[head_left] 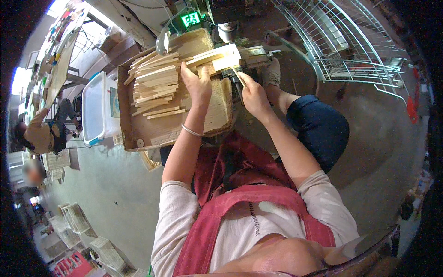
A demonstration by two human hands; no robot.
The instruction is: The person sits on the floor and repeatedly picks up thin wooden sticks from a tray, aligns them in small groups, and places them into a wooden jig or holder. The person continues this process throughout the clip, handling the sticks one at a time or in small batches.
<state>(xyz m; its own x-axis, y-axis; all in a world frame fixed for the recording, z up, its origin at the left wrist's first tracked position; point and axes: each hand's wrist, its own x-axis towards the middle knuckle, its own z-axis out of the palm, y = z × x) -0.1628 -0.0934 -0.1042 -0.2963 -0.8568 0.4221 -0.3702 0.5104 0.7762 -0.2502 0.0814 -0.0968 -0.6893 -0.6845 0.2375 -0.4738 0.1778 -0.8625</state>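
My left hand point(197, 87) is at the far edge of a cardboard tray, its fingers closed around a pale wooden strip point(205, 58) with the thumb turned up. The strip's far end reaches a brightly lit, washed-out work spot. To the right, my right hand point(254, 98) pinches a thin pale stick point(236, 74) that points up toward the same spot. A black tool-like part point(234, 79) sits just left of my right fingers; its kind is unclear. Many loose wooden strips point(154, 83) lie piled in the cardboard tray point(214, 117), left of my left hand.
A lamp point(163, 41) hangs over the tray's far side. A small bucket point(226, 33) stands beyond the work spot. Left is a clear plastic bin point(99, 108); right, a wire cart point(350, 51). Another person point(44, 129) is at the far left.
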